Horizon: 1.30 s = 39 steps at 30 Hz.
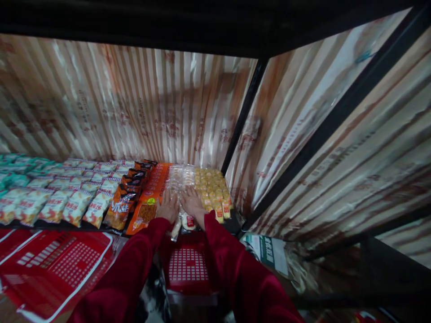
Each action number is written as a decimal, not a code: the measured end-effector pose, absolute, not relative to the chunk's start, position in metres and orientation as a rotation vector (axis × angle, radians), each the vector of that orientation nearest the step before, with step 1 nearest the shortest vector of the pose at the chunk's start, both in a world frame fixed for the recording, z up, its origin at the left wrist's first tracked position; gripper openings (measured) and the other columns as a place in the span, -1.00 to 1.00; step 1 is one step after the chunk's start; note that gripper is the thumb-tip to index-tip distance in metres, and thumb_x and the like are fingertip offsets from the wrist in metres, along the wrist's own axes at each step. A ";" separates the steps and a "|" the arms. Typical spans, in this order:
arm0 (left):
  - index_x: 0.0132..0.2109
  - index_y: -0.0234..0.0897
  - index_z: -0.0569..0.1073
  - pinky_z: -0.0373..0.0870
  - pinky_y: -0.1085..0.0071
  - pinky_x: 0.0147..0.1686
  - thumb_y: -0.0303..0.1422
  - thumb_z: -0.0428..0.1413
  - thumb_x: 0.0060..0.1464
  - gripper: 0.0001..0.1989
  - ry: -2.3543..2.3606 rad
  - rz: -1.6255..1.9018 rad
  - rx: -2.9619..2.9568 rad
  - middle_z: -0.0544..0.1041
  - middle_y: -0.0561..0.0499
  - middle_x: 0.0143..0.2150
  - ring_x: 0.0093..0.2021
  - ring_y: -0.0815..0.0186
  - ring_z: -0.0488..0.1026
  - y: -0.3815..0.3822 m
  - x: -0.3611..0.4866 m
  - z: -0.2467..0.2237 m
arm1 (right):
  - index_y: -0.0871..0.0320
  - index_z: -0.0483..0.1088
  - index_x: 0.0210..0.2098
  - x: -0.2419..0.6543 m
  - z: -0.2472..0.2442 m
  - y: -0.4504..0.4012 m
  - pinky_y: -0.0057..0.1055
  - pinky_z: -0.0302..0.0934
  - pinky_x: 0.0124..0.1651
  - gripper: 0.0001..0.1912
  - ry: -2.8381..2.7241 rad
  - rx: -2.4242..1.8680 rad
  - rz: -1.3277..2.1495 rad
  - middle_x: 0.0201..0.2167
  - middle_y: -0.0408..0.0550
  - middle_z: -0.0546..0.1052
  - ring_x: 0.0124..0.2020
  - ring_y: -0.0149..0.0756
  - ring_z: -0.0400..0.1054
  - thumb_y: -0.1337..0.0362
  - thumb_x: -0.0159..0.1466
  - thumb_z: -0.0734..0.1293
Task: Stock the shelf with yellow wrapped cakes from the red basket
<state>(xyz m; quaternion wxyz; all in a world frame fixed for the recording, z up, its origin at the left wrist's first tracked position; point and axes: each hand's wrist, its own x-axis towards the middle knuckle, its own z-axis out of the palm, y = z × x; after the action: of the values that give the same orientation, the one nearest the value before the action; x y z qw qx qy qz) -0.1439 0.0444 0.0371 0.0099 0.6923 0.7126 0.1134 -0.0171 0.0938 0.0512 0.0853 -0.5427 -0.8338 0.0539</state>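
My left hand (168,207) lies flat with its fingers stretched out on a row of clear plastic snack packs (182,174). Beside it, my right hand (192,202) also rests open on these packs, its fingers pointing away from me. Both hands partly cover the packs, so their contents are hard to make out. Against the left hand's side runs a row of orange snack bags (145,215). To the right of the right hand sit small yellow wrapped snacks (211,184) in close rows.
Black-and-orange bags (117,208), white snack bags (72,204) and green bags (13,181) fill the shelf leftward. Red baskets (188,265) show below the shelf edge. A black frame post (244,119) and wrapped corrugated sheets (168,98) stand behind and to the right.
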 end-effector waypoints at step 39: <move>0.27 -0.45 0.17 -0.19 -0.12 0.23 -0.25 -0.15 0.20 -0.45 2.404 0.603 2.152 0.09 -0.37 0.30 0.33 -0.08 -0.08 0.125 -0.124 -0.002 | 0.06 0.01 0.30 -0.017 0.049 0.211 -0.14 -0.36 0.31 -0.45 -2.436 -1.732 0.252 0.36 -0.07 -0.11 0.37 -0.19 -0.36 0.07 0.36 -0.06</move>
<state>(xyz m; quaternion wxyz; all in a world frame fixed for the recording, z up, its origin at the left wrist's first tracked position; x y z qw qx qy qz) -0.1235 0.1255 -0.0020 -0.0702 0.6541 0.7305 0.1832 -0.0166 0.2109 0.0485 0.0709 -0.5761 -0.8100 0.0839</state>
